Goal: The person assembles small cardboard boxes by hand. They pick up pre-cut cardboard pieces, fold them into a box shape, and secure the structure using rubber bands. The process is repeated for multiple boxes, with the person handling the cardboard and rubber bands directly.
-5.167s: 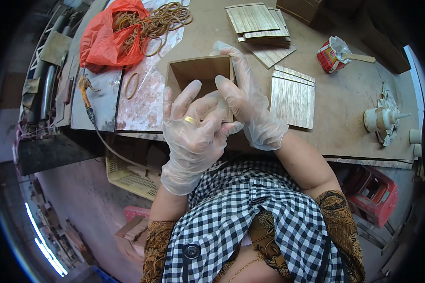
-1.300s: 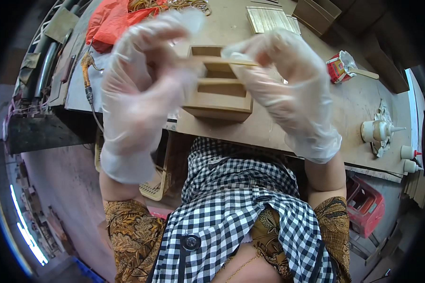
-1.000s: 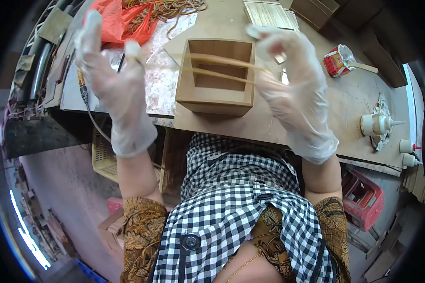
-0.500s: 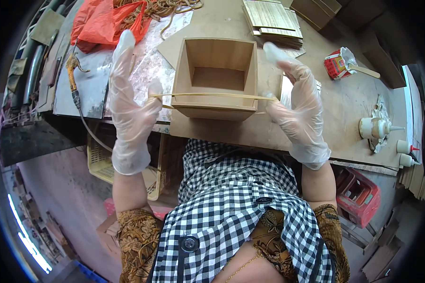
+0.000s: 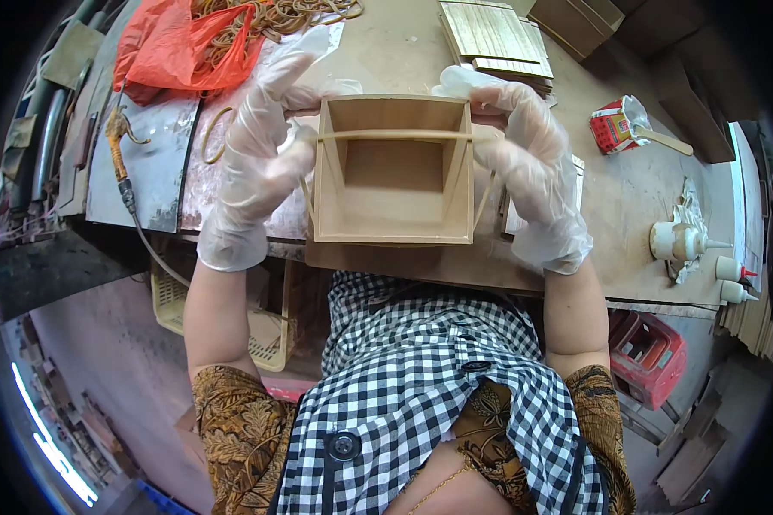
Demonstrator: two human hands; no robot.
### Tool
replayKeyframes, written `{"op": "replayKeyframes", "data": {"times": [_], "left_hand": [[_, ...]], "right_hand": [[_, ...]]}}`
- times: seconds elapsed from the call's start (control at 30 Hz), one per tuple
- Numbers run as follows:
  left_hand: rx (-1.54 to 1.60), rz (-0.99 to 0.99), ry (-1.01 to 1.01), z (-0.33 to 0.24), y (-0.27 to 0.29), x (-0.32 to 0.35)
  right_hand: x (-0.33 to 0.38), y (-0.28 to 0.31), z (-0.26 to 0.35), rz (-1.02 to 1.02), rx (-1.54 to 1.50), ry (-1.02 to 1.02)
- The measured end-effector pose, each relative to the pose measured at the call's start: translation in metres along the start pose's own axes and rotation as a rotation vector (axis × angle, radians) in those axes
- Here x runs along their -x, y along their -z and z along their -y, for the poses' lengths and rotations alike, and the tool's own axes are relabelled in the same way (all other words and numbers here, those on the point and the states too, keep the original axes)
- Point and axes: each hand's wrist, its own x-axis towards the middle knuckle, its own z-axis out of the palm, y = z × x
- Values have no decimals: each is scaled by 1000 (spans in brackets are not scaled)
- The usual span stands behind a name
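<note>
A square brown wooden box [image 5: 395, 225] stands at the table's near edge, its open top facing me. Across that opening runs a tan rubber band [image 5: 395, 135], stretched between my gloved hands, with slanting strands down both sides of the box. My left hand [image 5: 262, 142] is at the left wall, thumb and fingers bent around the band's end. On the opposite side my right hand [image 5: 528, 142] grips the other end, its fingers curled by the far right corner. Both hands wear clear loose gloves.
Rubber bands [image 5: 296, 15] spill from a red plastic bag [image 5: 176, 53] at the far left. A corded tool [image 5: 120, 142] lies below it. Thin wooden boards [image 5: 494, 34] are stacked behind. At the right are a red carton [image 5: 614, 129] with a stick and a white glue bottle [image 5: 678, 240].
Both hands have moved farther from me, drawing the rubber band across the opening toward the box's far side. The box has tipped, its opening turning toward me. My fingers have curled in.
</note>
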Motion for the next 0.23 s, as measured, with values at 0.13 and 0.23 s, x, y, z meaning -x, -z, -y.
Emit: {"op": "replayKeyframes", "data": {"times": [0.13,0.23], "left_hand": [[164,-158,127,0,-17,-10],[313,-197,243,3,-22,-15]], "right_hand": [[-13,0,-15,-147,-135,-69],[-19,0,-25,-204,-254,-177]]}}
